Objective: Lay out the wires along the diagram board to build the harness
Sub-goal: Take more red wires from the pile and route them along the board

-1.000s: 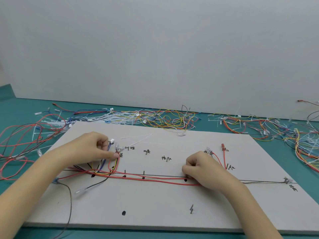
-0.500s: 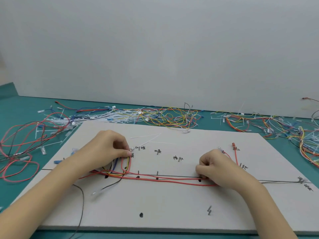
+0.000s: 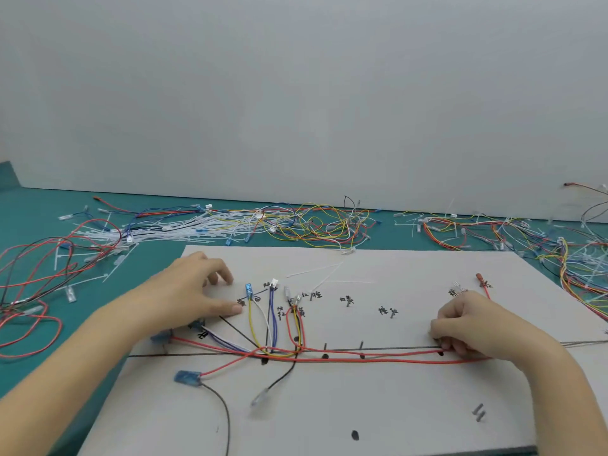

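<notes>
The white diagram board (image 3: 378, 399) lies on the teal table, marked with black lines and labels. A bundle of red wires (image 3: 378, 355) runs along the board's main line. Yellow, white, blue and red branch wires (image 3: 263, 320) rise from it to small connectors near the labels. My left hand (image 3: 194, 291) hovers over the board's upper left, fingers relaxed and spread, holding nothing. My right hand (image 3: 467, 327) is curled on the right end of the bundle, pinching the red wires against the board. A blue connector (image 3: 188, 378) with a black lead lies at lower left.
Loose wires and white cable ties (image 3: 204, 225) are piled along the table behind the board. Red and black wire loops (image 3: 33, 278) lie at left. A tangle of coloured harnesses (image 3: 526, 235) covers the right. The grey wall stands close behind.
My left hand has let go of the branch wire ends and moved left, opening up. The branch connectors now lie on the board. My right hand stays on the bundle.
</notes>
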Action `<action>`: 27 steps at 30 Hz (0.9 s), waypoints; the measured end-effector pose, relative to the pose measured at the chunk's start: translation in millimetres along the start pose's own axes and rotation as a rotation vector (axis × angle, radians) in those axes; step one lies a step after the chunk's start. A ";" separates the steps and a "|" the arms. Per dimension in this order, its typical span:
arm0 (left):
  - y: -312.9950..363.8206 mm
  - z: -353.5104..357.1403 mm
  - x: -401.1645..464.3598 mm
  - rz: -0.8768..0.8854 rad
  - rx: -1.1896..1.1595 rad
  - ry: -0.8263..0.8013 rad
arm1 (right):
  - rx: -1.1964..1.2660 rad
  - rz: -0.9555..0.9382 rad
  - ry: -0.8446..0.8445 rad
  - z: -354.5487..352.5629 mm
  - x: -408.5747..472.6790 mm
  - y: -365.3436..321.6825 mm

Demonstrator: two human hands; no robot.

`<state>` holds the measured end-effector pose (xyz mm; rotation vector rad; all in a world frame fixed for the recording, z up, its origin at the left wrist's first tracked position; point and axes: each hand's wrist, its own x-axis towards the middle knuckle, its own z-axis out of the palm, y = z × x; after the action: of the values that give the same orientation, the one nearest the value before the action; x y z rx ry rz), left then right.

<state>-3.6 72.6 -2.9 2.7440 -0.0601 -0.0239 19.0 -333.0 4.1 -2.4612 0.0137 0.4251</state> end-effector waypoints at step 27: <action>0.8 -12.3 -6.1 -0.014 0.243 -0.045 | -0.151 -0.379 0.008 68.7 -3.9 -52.0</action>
<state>-9.4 76.8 8.8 2.9866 -0.0599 -0.0880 0.6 -251.0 -15.4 -2.5352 -0.4892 0.2572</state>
